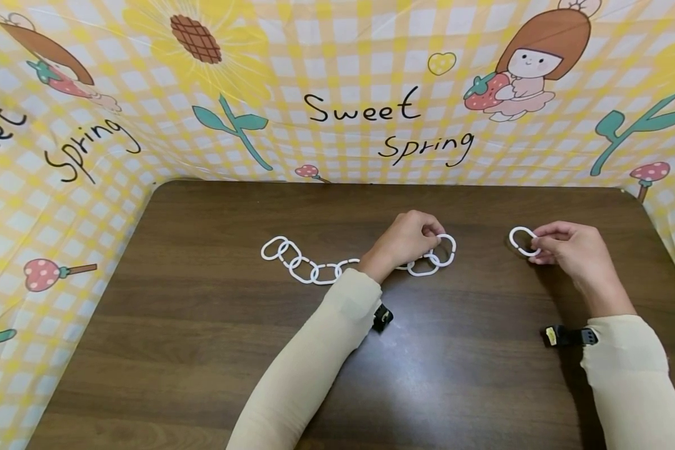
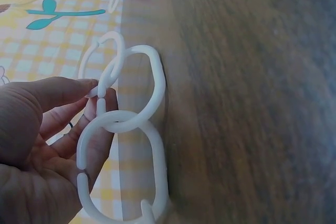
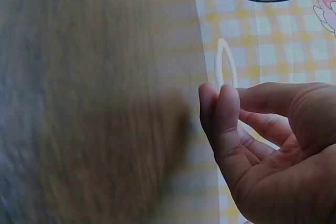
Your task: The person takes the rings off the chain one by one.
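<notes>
A chain of several white plastic links (image 1: 300, 270) stretches across the middle of the brown table, partly hidden beneath the left wrist. My left hand (image 1: 407, 239) pinches the link (image 1: 453, 251) at its right end between thumb and fingers; in the left wrist view this end link (image 2: 119, 51) is raised, with the neighbouring links hanging from it. Off to the right, my right hand (image 1: 575, 253) pinches a single loose white link (image 1: 515, 238) by its side. The right wrist view shows that link (image 3: 220, 59) nearly edge-on above the fingertips. Small gaps show in the links' sides.
The wooden table (image 1: 202, 350) meets a yellow checked cloth (image 1: 349, 56) with printed flowers and lettering along its back and sides. A small black camera (image 1: 382, 317) sits at the left wrist, and another black device (image 1: 568, 336) at the right.
</notes>
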The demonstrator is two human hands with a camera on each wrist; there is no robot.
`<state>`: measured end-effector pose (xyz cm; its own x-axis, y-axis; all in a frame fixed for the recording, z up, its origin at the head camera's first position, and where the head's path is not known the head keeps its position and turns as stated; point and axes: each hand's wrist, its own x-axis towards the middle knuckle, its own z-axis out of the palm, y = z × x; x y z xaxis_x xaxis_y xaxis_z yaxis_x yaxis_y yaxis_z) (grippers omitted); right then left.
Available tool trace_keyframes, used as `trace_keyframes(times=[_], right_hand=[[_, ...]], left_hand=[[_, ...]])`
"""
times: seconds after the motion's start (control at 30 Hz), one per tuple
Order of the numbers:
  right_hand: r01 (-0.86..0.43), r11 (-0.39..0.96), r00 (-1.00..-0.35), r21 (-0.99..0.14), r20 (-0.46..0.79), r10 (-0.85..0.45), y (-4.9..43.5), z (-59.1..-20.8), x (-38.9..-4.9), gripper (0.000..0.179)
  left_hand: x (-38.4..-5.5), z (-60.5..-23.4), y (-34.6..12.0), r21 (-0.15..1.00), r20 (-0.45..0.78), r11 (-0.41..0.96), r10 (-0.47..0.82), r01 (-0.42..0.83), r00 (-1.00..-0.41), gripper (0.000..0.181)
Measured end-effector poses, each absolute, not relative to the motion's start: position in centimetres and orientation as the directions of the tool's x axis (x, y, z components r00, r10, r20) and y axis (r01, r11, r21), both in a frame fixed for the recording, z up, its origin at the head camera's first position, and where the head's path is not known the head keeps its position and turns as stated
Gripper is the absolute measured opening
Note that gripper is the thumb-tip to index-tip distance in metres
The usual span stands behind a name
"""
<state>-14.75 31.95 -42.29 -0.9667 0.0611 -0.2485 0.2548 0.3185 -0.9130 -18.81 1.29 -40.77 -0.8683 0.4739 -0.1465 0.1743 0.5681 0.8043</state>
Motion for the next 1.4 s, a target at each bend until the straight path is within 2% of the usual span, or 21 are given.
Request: trace_keyframes(times=[0.53, 0.87, 1.4], right_hand=[[0.263, 0.475, -0.965, -0.84, -0.241, 0.106, 32.7, -42.62, -15.24, 0.013], [0.243, 0.557, -0.969, -0.794, -0.226, 0.101, 32.87, -42.59, -15.1, 0.027], [0.227, 0.601, -0.972, -0.767, -0.212, 0.097, 32.74, -42.54, -15.02, 0.025]], left_hand=[[-18.68, -40.6, 1.11, 0.795, -0.138, 0.578, 0.47, 0.185, -0.872, 0.014], [-18.62, -40.61, 1.32, 0.789, -0.132, 0.582, 0.475, 0.198, -0.87, 0.017], [-18.44, -40.96, 1.54, 0.78, -0.13, 0.586, 0.496, 0.22, -0.859, 0.016]])
